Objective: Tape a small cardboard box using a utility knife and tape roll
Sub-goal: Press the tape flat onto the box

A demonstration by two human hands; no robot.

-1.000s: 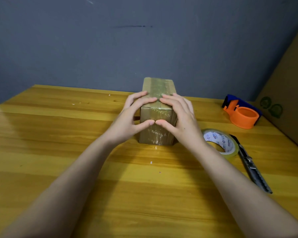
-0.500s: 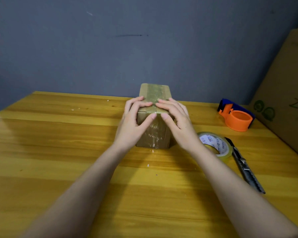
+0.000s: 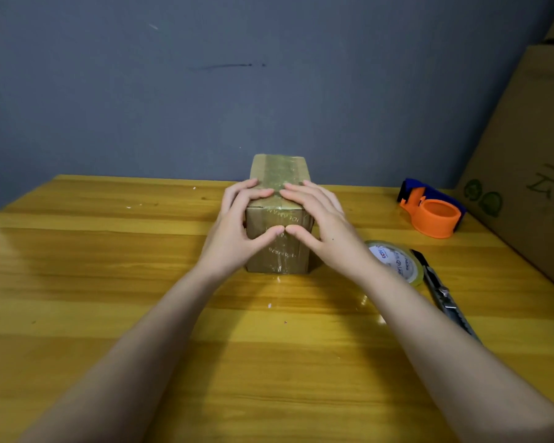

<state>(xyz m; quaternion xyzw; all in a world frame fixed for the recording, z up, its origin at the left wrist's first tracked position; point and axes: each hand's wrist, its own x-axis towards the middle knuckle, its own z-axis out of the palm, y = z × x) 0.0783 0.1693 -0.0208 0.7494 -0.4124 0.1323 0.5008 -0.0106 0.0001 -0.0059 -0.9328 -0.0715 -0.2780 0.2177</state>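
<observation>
Box: my small cardboard box (image 3: 279,251) stands on the bench (image 3: 109,282), centre of the frame, just below the grey wall (image 3: 205,91).
Done so far: a glossy strip of tape (image 3: 277,171) already runs along the top and folds down over the near face, so I judge the main seam sealed.
Left to do: I take this as smoothing the strip down at the near top edge; whether the other sides or the underside need tape I cannot tell from here.
Left hand (image 3: 237,228): fingers nearly straight, laid over the top near edge, thumb pressed flat on the near face; it presses, it grips nothing.
Right hand (image 3: 323,225): mirrors the left, fingers over the top, thumb tip almost meeting the other thumb at mid-face.
Arms: both forearms reach in from the bottom corners and converge on the box.
Tools: tape roll (image 3: 397,262) lies flat just right of my right wrist, utility knife (image 3: 442,292) beside it toward lower right; both untouched.
Also there: an orange tape dispenser (image 3: 432,212) at right, a big carton (image 3: 531,174) on the right edge.
</observation>
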